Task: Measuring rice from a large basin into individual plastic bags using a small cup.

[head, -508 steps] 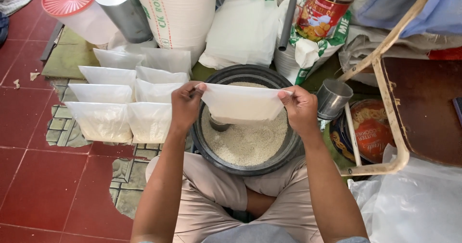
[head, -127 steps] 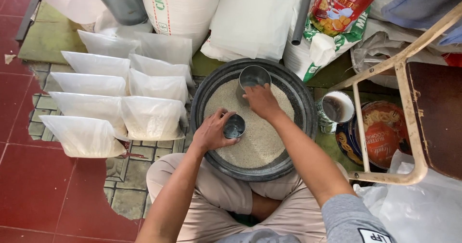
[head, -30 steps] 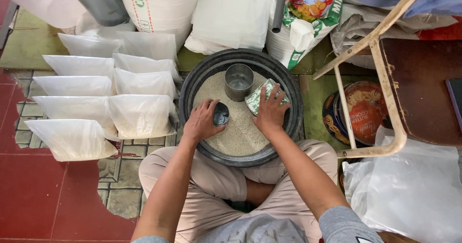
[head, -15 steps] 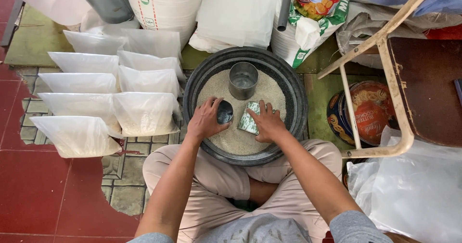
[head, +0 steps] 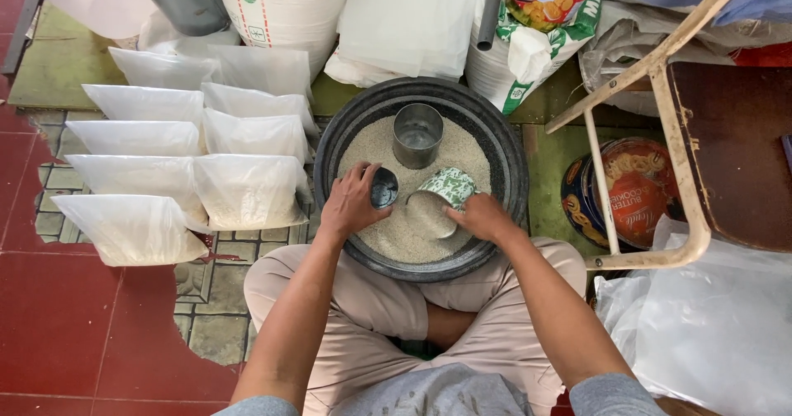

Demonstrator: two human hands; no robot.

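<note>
The person sits cross-legged on the floor with a wide dark basin [head: 511, 148] at the centre of the frame, directly in front of the knees. The basin holds a bed of white rice [head: 388, 226].

Left hand [head: 351, 206]: positioned at the left inner side of the basin, fingers curled around a small dark cup [head: 384, 188]. The grip is clenched on this cup, which is tilted with its mouth facing right, just above the rice surface.

Right hand [head: 481, 216]: positioned at the lower right of the basin. The grip is closed on a green-and-white patterned can [head: 445, 193], held tilted with its open mouth turned toward the lower left. The can is filled with rice to the brim and rests against the rice bed. The cup and the can lie just beside each other.

A plain metal can [head: 417, 134] stands upright in the rice at the upper part of the basin, apart from both hands.

Left of the basin, filled clear plastic bags of rice [head: 247, 189] lie in two overlapping columns on the tiled floor [head: 99, 333]. Large white sacks [head: 285, 8] stand along the upper edge of the frame. At the right stands a wooden chair [head: 726, 144], with a round printed biscuit tin [head: 631, 189] beneath it and clear plastic sheeting [head: 709, 333] at the lower right.
</note>
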